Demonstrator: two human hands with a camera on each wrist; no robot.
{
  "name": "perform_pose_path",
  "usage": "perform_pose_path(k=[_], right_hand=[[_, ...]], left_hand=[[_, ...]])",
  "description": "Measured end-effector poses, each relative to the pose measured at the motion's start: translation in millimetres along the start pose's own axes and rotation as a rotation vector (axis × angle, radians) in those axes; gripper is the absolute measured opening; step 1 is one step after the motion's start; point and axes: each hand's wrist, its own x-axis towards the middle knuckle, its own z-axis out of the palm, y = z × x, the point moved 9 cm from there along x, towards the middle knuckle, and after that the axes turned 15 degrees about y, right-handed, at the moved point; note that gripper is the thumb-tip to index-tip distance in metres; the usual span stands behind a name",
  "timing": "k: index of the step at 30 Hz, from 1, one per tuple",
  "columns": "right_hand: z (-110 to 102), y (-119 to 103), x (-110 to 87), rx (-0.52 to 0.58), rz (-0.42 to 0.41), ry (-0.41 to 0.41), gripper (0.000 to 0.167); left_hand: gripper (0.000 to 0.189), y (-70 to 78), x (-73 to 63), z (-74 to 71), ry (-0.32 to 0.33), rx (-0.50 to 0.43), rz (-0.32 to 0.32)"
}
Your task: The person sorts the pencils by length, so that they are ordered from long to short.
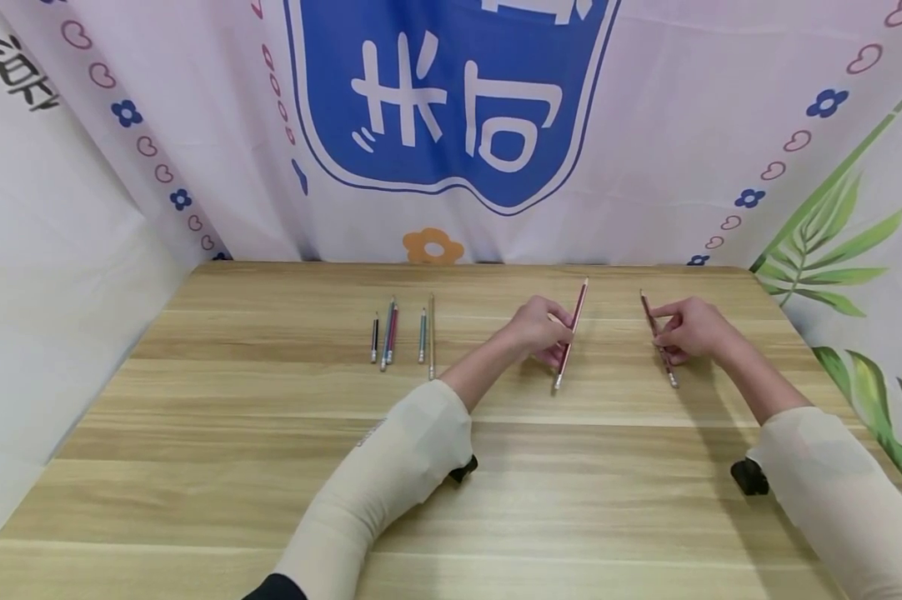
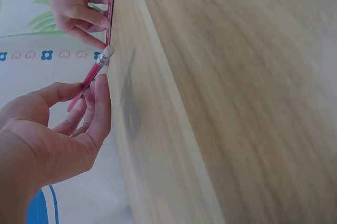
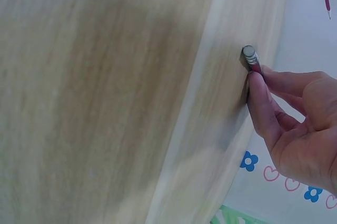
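Note:
My left hand pinches a red pencil with a white eraser between thumb and fingers. The left wrist view shows this pencil raised off the wood, its eraser end toward the camera. To the right, my right hand pinches a dark red pencil at its middle, low over the tabletop. Its metal-banded eraser end faces the right wrist camera; the fingers hide much of the shaft there. Whether this pencil touches the table I cannot tell.
On the wooden table, left of my hands, lie several pencils roughly side by side: a black one, blue ones, a red one and a long tan one. A printed curtain hangs behind the table's far edge.

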Motion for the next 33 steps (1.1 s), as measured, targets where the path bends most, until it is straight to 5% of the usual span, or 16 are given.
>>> perform_pose_path(k=[33], right_hand=[[-1,6,0.7,0.021,0.041,-0.004,0.058]], left_hand=[[0.010,-6.1,11.7,35.6,0.070,-0.106,-0.019]])
